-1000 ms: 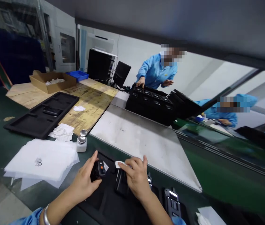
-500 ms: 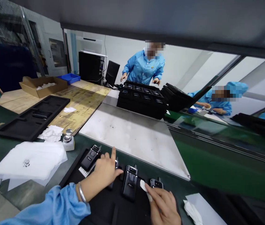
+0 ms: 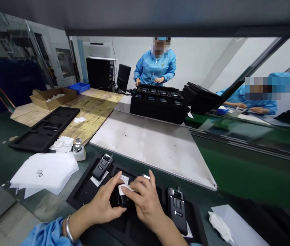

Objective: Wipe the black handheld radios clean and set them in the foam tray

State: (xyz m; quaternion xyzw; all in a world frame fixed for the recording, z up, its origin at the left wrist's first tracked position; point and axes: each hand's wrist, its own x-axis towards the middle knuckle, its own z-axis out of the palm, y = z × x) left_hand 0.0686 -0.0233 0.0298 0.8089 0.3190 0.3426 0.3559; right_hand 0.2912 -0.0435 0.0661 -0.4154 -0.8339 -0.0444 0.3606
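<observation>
From where I stand, the left hand [image 3: 106, 198] and right hand [image 3: 143, 196] hide most of the dark device [image 3: 120, 201] between them; I can't make out its shape. Part of the white cloth [image 3: 121, 190] is lost under the right fingers. Behind that hand, only the top of another radio [image 3: 145, 176] peeks out. A label [image 3: 95, 182], half covered, has print too small to read, as does the mark on the sheets [image 3: 55, 171]. The tray [image 3: 76, 197] disappears beneath the forearms, and the lower-right paper [image 3: 237, 218] runs out of view.
</observation>
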